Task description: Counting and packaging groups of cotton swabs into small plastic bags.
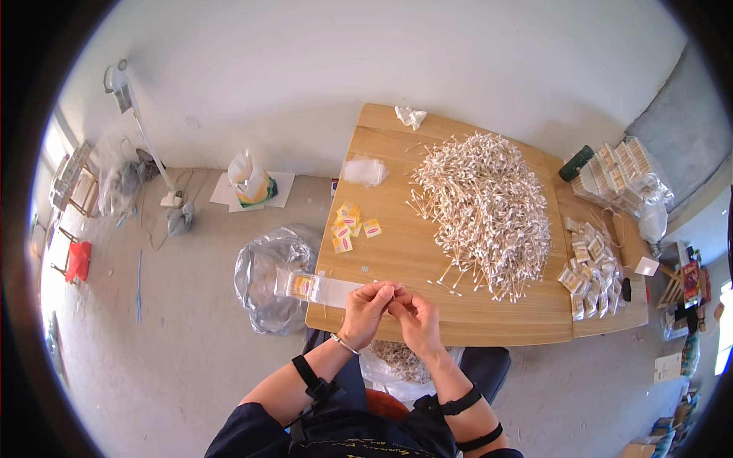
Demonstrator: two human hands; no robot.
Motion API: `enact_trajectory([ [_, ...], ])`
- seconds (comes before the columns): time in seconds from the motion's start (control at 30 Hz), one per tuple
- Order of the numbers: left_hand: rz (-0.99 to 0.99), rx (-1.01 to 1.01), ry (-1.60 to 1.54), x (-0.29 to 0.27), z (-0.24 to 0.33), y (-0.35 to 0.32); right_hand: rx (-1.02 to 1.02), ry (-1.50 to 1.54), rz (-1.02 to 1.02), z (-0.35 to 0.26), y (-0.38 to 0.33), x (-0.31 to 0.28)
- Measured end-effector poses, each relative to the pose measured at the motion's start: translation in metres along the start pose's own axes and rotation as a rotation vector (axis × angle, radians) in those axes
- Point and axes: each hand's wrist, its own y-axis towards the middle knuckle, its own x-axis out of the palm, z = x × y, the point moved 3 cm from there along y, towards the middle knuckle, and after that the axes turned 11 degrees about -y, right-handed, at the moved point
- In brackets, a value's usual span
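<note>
My left hand (365, 313) and my right hand (416, 317) meet over the table's front edge. Both have their fingers pinched together at the tips. Whatever sits between them is too small or too hidden to name. A flat white strip (336, 291) lies beside my left hand and runs partly under it. At the strip's left end, by the table corner, is a clear packet with a yellow label (304, 287). Beyond my hands rises a large heap of cotton swabs (489, 210), with a few loose swabs at its near side.
Yellow cards (346, 221) and clear bags (365, 172) lie on the table's left. Filled packets (589, 271), stacked packs (622, 172) and a green cylinder (576, 162) are at right. A clear plastic sack (271, 286) stands on the floor; another (401, 362) sits below the table edge.
</note>
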Motion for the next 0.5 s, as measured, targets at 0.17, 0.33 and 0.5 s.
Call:
enact_trajectory([
  [0.17, -0.091, -0.022, -0.091, 0.013, 0.005, -0.009, 0.018, 0.150, 0.011, -0.010, -0.016, -0.005],
  [0.33, -0.101, -0.019, -0.122, 0.037, 0.012, -0.020, -0.036, 0.243, 0.095, -0.015, -0.027, -0.012],
  [0.5, -0.135, 0.017, -0.027, 0.050, 0.016, -0.027, -0.058, 0.203, 0.120, -0.027, -0.037, -0.017],
])
